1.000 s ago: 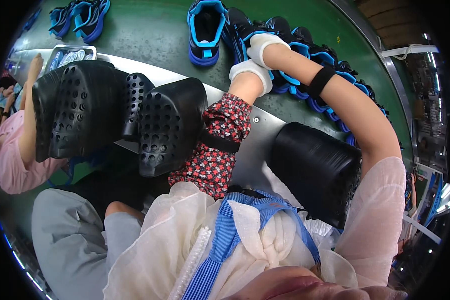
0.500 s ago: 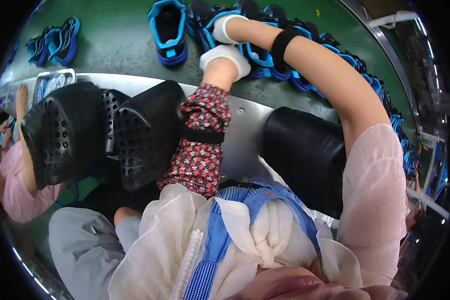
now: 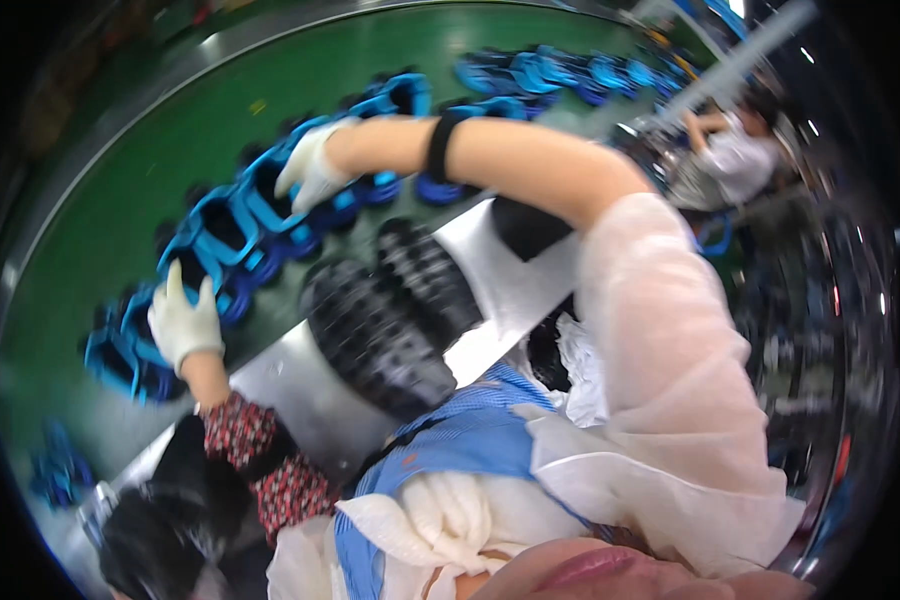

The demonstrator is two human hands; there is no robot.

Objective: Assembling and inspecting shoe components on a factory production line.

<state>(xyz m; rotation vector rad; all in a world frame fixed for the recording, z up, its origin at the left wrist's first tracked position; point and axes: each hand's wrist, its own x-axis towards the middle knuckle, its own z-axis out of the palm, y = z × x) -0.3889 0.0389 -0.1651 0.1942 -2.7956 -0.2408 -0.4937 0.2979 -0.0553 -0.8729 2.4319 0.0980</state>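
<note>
Black shoes with bright blue collars stand in a slanting row on the green work surface [image 3: 100, 210]. My left hand [image 3: 185, 325], in a white glove, lies over a shoe [image 3: 135, 325] near the left end of the row, its fingers spread. My right hand [image 3: 315, 172], gloved too, reaches across from the right. Its fingers point down at the collar of another shoe [image 3: 260, 200], looking apart, though blur hides how firmly they touch. Between my two hands stands a further shoe [image 3: 225, 225] with its opening facing up.
Black perforated, boot-like pieces [image 3: 370, 330] rest on the metal ledge [image 3: 270, 375] before me; a dark one [image 3: 175, 500] lies lower left. More blue-and-black shoes [image 3: 570, 75] line the far right. Another pair [image 3: 60, 465] is at far left. A person [image 3: 730, 165] sits at right.
The view has swung to the right along the row of shoes. My hands, close together before, are now apart, the left one with spread fingers. A seated person has come into sight at right.
</note>
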